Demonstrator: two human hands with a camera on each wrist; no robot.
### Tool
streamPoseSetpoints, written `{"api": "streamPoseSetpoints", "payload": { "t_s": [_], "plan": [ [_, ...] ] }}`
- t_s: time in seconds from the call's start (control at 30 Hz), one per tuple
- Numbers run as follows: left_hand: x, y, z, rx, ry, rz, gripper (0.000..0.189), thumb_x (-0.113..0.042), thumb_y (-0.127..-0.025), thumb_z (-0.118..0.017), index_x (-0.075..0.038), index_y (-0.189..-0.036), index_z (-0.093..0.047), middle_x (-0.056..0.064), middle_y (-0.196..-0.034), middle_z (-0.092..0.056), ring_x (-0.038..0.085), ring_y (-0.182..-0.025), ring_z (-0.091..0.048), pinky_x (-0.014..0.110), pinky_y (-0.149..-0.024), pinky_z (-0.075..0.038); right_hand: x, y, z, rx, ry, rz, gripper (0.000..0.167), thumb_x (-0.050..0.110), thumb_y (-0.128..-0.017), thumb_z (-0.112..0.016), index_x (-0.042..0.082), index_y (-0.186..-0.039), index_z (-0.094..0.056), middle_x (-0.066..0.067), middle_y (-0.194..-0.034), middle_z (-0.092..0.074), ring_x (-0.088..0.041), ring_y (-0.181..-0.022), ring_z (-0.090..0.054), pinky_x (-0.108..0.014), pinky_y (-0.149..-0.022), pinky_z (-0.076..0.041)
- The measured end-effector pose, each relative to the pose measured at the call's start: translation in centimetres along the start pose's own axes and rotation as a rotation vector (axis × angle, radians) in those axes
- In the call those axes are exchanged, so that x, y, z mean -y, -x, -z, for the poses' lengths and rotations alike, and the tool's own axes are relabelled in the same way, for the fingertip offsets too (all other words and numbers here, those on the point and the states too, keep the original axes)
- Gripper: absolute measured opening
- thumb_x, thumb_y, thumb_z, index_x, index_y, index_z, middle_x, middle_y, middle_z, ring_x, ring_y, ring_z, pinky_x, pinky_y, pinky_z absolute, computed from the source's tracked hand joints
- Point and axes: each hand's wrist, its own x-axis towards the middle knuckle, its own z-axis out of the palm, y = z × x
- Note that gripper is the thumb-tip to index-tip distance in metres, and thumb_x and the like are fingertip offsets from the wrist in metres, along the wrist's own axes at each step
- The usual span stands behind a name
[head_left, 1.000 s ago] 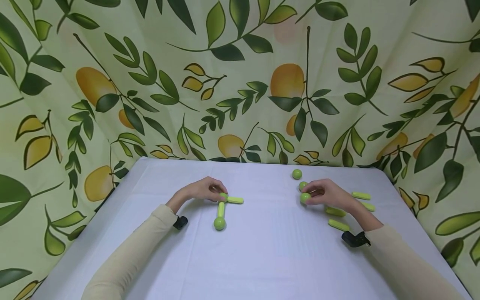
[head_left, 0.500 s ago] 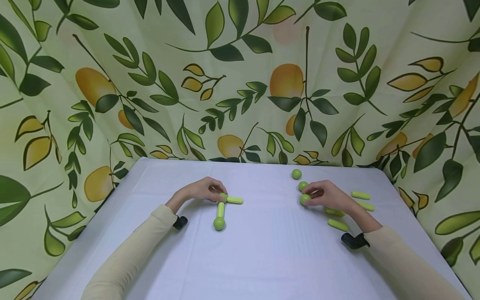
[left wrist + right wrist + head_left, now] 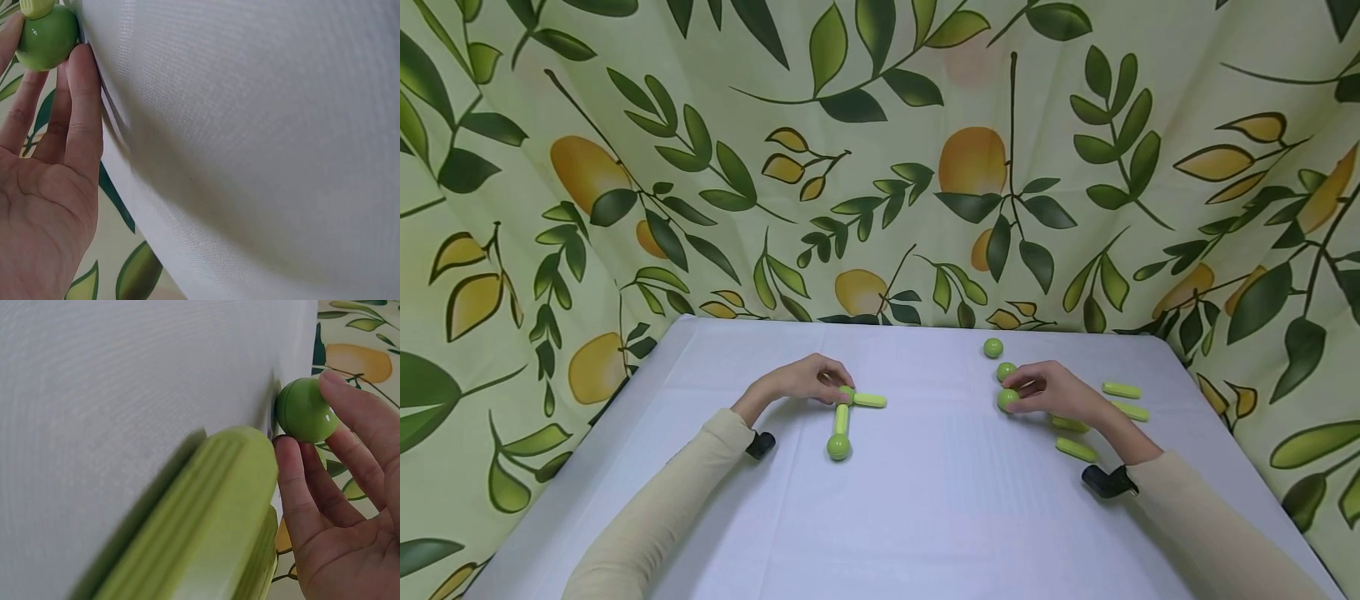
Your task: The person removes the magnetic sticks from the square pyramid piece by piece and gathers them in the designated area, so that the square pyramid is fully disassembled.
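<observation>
My left hand (image 3: 808,380) pinches a green ball (image 3: 49,39) at the corner of an L-shaped piece. One yellow-green rod (image 3: 870,401) points right from that corner. Another rod (image 3: 842,419) runs toward me and ends in a second green ball (image 3: 838,447). Over on the right, my right hand (image 3: 1051,388) holds a loose green ball (image 3: 308,411) between thumb and fingers, close to the tabletop. Just beyond it lies another ball (image 3: 1006,372), partly overlapped by the fingers in the head view, and farther back a further ball (image 3: 993,347).
Several loose rods lie around the right wrist: one rod (image 3: 1077,450) nearest me, another (image 3: 1070,425) partly under the hand, and two farther right, including the back rod (image 3: 1122,390). A white cloth (image 3: 910,517) covers the table. Behind hangs a leaf-patterned curtain (image 3: 880,117).
The ball in my right hand has shifted slightly left and toward me, uncovering more of the ball behind it. My left hand and the L-shaped piece stay put.
</observation>
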Motion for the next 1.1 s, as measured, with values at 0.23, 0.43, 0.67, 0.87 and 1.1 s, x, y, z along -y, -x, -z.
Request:
{"api": "streamPoseSetpoints", "payload": {
  "t_s": [0.23, 0.43, 0.67, 0.87, 1.1],
  "plan": [
    [0.0, 0.1, 0.0, 0.001, 0.003, 0.013, 0.020, -0.013, -0.094, -0.076, -0.005, -0.111, -0.073, 0.003, -0.102, -0.068, 0.018, -0.090, -0.063, 0.031, -0.077, -0.057, 0.1, 0.1, 0.4, 0.010, -0.003, 0.029, 0.033, 0.012, -0.085, -0.085, -0.001, -0.113, -0.072, -0.011, -0.109, -0.071, -0.029, -0.099, -0.069, -0.032, -0.087, -0.056],
    [0.0, 0.1, 0.0, 0.001, 0.006, 0.012, 0.021, -0.015, -0.094, -0.076, -0.005, -0.112, -0.073, 0.003, -0.103, -0.068, 0.019, -0.092, -0.063, 0.032, -0.078, -0.057, 0.4, 0.3, 1.2, -0.014, -0.024, 0.036, 0.034, 0.007, -0.086, -0.083, -0.005, -0.115, -0.070, -0.018, -0.111, -0.070, -0.028, -0.097, -0.070, -0.027, -0.083, -0.056],
    [0.1, 0.3, 0.1, 0.003, 0.035, 0.015, 0.024, -0.016, -0.096, -0.074, -0.003, -0.115, -0.071, 0.005, -0.106, -0.068, 0.021, -0.094, -0.065, 0.035, -0.079, -0.058, 1.5, -0.6, 1.7, -0.066, -0.034, 0.040, 0.033, 0.014, -0.089, -0.082, -0.001, -0.116, -0.071, -0.015, -0.112, -0.071, -0.024, -0.100, -0.068, -0.024, -0.085, -0.054],
    [0.3, 0.3, 0.0, -0.006, 0.040, 0.004, 0.020, -0.015, -0.096, -0.073, -0.003, -0.113, -0.071, 0.005, -0.104, -0.068, 0.020, -0.092, -0.065, 0.035, -0.078, -0.058, 2.8, -2.0, 1.0, -0.076, -0.082, 0.051, 0.031, 0.016, -0.089, -0.081, 0.000, -0.114, -0.072, -0.017, -0.111, -0.071, -0.024, -0.098, -0.069, -0.025, -0.085, -0.054],
    [0.2, 0.3, -0.1, -0.008, 0.026, 0.001, 0.018, -0.014, -0.096, -0.073, -0.003, -0.111, -0.071, 0.005, -0.101, -0.068, 0.020, -0.089, -0.065, 0.035, -0.077, -0.058, 3.9, -4.0, -0.7, -0.048, -0.106, 0.074, 0.029, 0.017, -0.089, -0.082, 0.005, -0.114, -0.073, -0.022, -0.113, -0.069, -0.023, -0.097, -0.068, -0.027, -0.083, -0.056]
  ]
}}
